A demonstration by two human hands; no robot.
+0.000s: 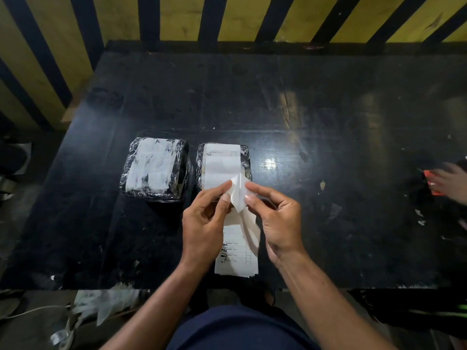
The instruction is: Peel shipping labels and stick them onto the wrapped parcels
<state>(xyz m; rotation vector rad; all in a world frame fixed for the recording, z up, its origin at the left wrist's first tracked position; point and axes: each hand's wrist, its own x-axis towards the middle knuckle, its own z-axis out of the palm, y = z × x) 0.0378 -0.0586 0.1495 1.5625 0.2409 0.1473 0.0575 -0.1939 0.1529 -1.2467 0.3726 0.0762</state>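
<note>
Above table (328, 109), left hand (204, 223), right hand (280, 218), pinching label (238, 195)

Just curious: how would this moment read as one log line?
step: peeling | left hand: pinches label strip | right hand: pinches peeled corner | two parcels on table

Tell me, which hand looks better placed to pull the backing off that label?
Probably the right hand: it pinches the lifted backing flap, while the left hand holds the label strip.

Bare forearms, no sleeves in view; dark navy garment (242, 329) over the lap.
</note>
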